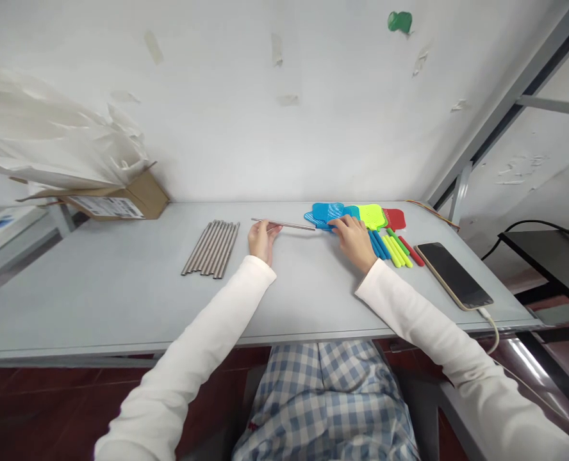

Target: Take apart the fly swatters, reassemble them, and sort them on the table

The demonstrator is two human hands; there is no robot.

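Pinched near one end by the left fingers [264,228], the rod [296,225] could tilt if its free tip, just left of the right fingers [343,223], gets bumped; whether those grip the blue pieces [327,210], I cannot tell.

I pinch a thin, straight, silvery metal rod [294,225] near its middle in my left fingers [264,226], slanting slightly, one end toward half past nine, the other toward half past three. At the rod's three o'clock, just beside that end, my right fingers [345,225] grip a blue piece [323,225], partly hidden; whether they touch, I cannot tell.
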